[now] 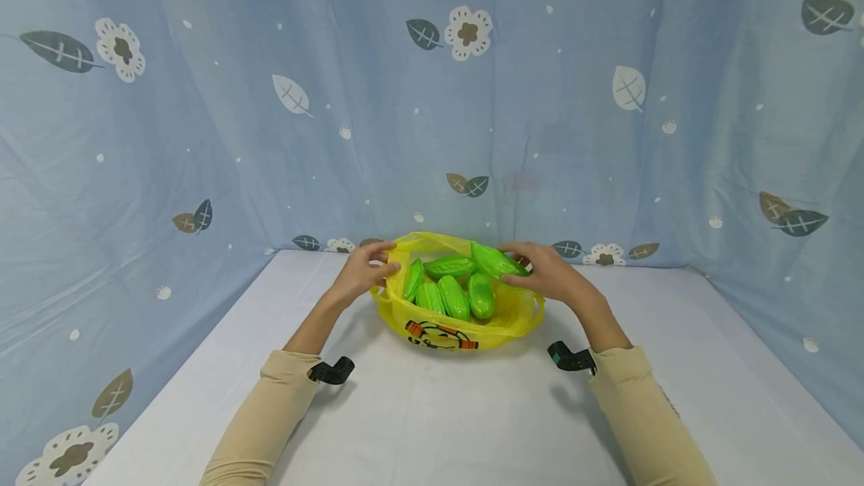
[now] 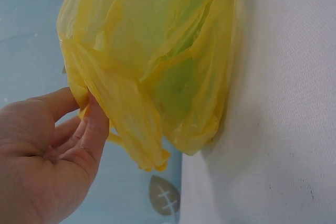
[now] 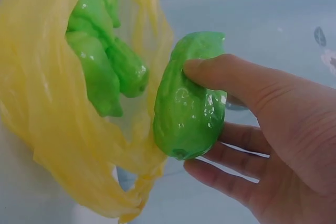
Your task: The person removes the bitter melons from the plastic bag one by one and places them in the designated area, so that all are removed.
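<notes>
A yellow plastic bag (image 1: 398, 313) sits on the table with its mouth spread wide. Inside lie several shiny green ribbed fruits (image 1: 454, 297), which look like star fruit. My left hand (image 1: 361, 273) pinches the bag's left rim between thumb and fingers; the left wrist view shows the thin plastic (image 2: 123, 111) gathered there. Over the bag's right rim, my right hand (image 1: 545, 270) holds one more green ribbed fruit (image 1: 494, 261). In the right wrist view the thumb lies on this fruit (image 3: 186, 111), clear of those in the bag; some fingertips are hidden behind it.
The table has a white cover (image 1: 445, 418). A blue curtain (image 1: 378, 133) with leaves and flowers hangs close behind the bag and along both sides. Black wrist mounts (image 1: 570, 357) stick out from the tan sleeves (image 1: 634, 411) over the table.
</notes>
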A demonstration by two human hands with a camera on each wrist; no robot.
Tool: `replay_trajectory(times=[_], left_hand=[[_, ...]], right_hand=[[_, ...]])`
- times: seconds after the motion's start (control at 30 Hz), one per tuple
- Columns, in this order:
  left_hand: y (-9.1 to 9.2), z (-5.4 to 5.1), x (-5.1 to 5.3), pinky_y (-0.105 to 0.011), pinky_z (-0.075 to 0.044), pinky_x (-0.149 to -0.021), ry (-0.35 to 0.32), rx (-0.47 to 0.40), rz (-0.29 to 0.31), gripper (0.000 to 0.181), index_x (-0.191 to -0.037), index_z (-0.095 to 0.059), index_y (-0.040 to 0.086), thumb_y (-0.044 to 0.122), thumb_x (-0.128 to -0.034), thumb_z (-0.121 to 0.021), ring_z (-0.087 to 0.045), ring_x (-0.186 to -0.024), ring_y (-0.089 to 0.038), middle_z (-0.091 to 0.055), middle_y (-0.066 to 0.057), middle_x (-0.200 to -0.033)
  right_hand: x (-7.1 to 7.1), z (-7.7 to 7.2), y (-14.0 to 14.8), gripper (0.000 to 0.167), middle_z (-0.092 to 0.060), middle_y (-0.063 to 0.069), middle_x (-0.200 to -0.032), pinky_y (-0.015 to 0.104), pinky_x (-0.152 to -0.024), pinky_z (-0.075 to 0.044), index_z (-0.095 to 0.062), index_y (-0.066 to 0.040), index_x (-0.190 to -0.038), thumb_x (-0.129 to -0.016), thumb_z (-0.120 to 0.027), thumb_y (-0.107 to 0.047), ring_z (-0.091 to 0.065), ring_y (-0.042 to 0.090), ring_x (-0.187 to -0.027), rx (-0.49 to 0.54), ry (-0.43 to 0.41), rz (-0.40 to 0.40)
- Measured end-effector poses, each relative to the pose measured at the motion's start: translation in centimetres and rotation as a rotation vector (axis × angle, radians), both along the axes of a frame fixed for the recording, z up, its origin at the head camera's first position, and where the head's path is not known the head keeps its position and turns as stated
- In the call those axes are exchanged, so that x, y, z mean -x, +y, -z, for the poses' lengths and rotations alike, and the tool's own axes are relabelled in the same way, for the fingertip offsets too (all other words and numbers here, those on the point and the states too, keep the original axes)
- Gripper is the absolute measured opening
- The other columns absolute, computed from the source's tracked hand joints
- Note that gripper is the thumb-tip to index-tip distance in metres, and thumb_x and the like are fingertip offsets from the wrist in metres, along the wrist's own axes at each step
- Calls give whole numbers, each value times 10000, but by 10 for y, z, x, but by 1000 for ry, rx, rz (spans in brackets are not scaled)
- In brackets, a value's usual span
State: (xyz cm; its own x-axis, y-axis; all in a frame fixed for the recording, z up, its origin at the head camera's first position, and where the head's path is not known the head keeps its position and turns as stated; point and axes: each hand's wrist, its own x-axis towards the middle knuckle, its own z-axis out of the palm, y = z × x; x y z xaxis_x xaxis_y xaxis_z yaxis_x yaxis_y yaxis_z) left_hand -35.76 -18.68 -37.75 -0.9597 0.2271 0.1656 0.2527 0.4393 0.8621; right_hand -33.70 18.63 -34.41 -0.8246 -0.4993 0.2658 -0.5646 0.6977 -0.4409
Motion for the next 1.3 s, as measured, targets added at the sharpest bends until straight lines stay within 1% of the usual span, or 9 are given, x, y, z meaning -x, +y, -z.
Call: replay_trajectory(times=[0.2,0.3,0.47,0.73,0.93,1.1,1.3], left_hand=[[0,0,0,-441,-614,-774,-7,-2,-1,531,-1426,-506,107,215,-937,-682,-684,-952,-257,-516,-185,-1248],[0,0,1,-451,-612,-781,-11,-2,-3,530,-1425,-509,117,220,-935,-684,-684,-939,-248,-517,-180,-1247],[0,0,2,-434,-616,-767,-1,1,4,533,-1427,-505,107,214,-936,-682,-694,-918,-241,-531,-188,-1232],[-1,1,2,-509,-598,-807,-2,-9,3,527,-1421,-512,107,211,-934,-685,-687,-926,-249,-527,-190,-1223],[-1,2,0,-475,-609,-787,-5,0,-1,524,-1420,-512,114,222,-936,-683,-688,-933,-252,-531,-184,-1219],[-1,1,-1,-427,-617,-768,0,-3,4,523,-1421,-509,103,213,-939,-679,-684,-936,-241,-528,-183,-1219],[1,0,-1,-379,-622,-737,4,2,3,517,-1415,-515,97,212,-939,-678,-677,-909,-229,-541,-183,-1200]], right_hand=[[0,4,4,552,-663,114,-1206,447,-880,-573,-556,-106,-1375,-891,-735,-300,-650,270,-1038,12,22,-4],[0,5,5,571,-651,122,-1239,449,-886,-570,-542,-102,-1389,-893,-730,-316,-646,280,-1056,22,11,7],[0,5,11,594,-630,139,-1278,474,-905,-561,-518,-101,-1412,-902,-718,-329,-634,299,-1084,32,-11,36],[-1,4,21,608,-651,155,-1224,476,-865,-566,-507,-98,-1422,-900,-720,-327,-643,303,-1043,28,10,88],[-1,5,24,597,-672,164,-1175,454,-832,-572,-524,-83,-1405,-895,-728,-317,-650,285,-992,29,21,96],[2,8,29,597,-677,163,-1156,453,-832,-574,-528,-80,-1398,-897,-722,-339,-649,281,-984,19,27,128],[2,9,33,578,-682,178,-1141,453,-812,-578,-533,-68,-1388,-899,-723,-311,-653,294,-978,27,39,156]])
